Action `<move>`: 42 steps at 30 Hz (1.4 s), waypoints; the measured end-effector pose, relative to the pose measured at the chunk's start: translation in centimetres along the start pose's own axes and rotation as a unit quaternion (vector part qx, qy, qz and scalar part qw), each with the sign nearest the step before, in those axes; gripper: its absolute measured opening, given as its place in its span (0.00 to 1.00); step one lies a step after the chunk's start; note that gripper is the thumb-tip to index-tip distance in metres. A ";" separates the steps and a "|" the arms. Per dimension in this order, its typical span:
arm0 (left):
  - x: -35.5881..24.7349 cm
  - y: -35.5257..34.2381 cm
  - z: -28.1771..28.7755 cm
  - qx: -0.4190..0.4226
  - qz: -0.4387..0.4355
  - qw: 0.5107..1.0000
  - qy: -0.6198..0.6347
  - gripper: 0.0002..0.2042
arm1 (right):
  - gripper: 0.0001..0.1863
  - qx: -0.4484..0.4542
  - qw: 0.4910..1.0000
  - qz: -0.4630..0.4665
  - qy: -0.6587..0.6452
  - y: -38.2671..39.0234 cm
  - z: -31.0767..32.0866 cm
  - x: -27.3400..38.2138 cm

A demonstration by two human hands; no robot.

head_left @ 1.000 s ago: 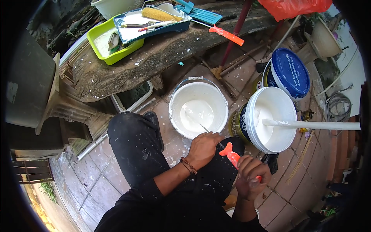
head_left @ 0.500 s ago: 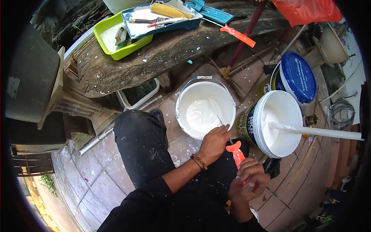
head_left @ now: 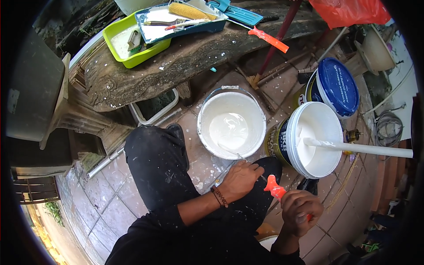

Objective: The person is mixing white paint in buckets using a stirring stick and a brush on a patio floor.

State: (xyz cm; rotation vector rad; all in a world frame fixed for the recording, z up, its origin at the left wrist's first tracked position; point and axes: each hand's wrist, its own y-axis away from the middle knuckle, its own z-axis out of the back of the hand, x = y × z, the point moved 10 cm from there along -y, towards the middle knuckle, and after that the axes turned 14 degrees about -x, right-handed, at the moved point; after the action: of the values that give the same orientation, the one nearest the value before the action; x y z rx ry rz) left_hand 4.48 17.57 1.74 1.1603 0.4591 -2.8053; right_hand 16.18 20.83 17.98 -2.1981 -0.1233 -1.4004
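My right hand [head_left: 302, 212] is closed round the orange handle of a paint roller frame [head_left: 274, 187], with thumb and fingers wrapped over it. My left hand [head_left: 240, 180] is closed on the frame's thin metal rod, between the handle and the bucket. The rod's far end reaches over the near rim of a white bucket [head_left: 201, 132]. Inside it lies white paint [head_left: 229, 129], and its wire handle leans to the far side. No roller sleeve can be made out on the frame. My knees are on either side of the hands, just short of the bucket.
Right of the bucket stands an open paint pail [head_left: 339, 132] with a white pipe [head_left: 371, 149] in it. Behind it is a pail with a blue lid [head_left: 338, 86]. A wooden bench [head_left: 194, 66] bears a green tray [head_left: 132, 63], a blue tray and a yellow roller [head_left: 187, 11].
The right hand has moved right and slightly down with the orange handle, which now lies more slanted. The left hand has moved slightly down and left, its fingers more curled.
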 end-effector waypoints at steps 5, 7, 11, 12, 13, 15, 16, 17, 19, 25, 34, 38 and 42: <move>1.8 -1.4 1.2 -0.010 0.058 0.998 -0.003 0.09 | 0.15 -0.142 0.988 0.038 -0.035 -0.1 3.5 -1.6; 2.7 -2.1 0.8 0.009 0.079 0.997 -0.007 0.10 | 0.15 -0.216 0.975 0.051 -0.027 0.2 5.0 -2.2; 4.4 -2.1 0.4 -0.081 0.060 0.994 -0.046 0.14 | 0.16 -0.193 0.979 0.045 0.049 1.6 3.8 -3.5; 4.8 -2.1 -0.1 -0.081 0.059 0.994 -0.047 0.14 | 0.19 -0.166 0.984 0.038 0.059 2.1 3.4 -3.8; 5.0 -2.2 -0.3 -0.086 0.059 0.994 -0.028 0.16 | 0.19 -0.168 0.983 0.039 0.059 2.5 3.2 -3.7; 5.2 -2.1 -0.9 -0.089 0.060 0.994 -0.008 0.18 | 0.20 -0.121 0.982 0.062 0.133 3.3 1.8 -3.4; 5.0 -1.9 -1.4 -0.085 0.051 0.995 0.009 0.18 | 0.21 -0.108 0.977 0.082 0.164 3.4 1.6 -2.8; 4.7 -1.7 -2.0 -0.081 0.043 0.995 0.027 0.19 | 0.21 -0.108 0.977 0.082 0.163 3.1 1.9 -2.6; 3.8 -1.2 -2.5 -0.077 0.031 0.995 0.048 0.19 | 0.16 0.000 0.987 0.109 0.119 2.4 0.4 -1.8; 0.2 -0.5 -1.4 -0.056 0.002 0.992 0.112 0.12 | 0.21 -0.014 0.998 0.050 0.042 -0.2 0.3 0.6; 1.8 -1.2 1.7 -0.049 0.055 0.995 0.061 0.12 | 0.17 0.076 0.995 0.058 0.008 -0.5 -2.9 -0.9; 3.9 -1.3 1.6 -0.056 0.082 0.995 0.012 0.15 | 0.17 0.097 0.992 0.083 0.014 -0.5 -3.4 -2.3; 5.2 -2.0 1.3 -0.081 0.068 0.994 -0.018 0.19 | 0.11 0.199 0.971 0.116 0.071 0.7 -5.7 -3.2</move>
State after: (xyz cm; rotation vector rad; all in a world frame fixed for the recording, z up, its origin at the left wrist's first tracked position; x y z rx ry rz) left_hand -0.43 19.32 -0.51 1.0648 0.5709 -2.6139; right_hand 10.27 18.19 16.76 -1.7198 -0.0833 -1.2696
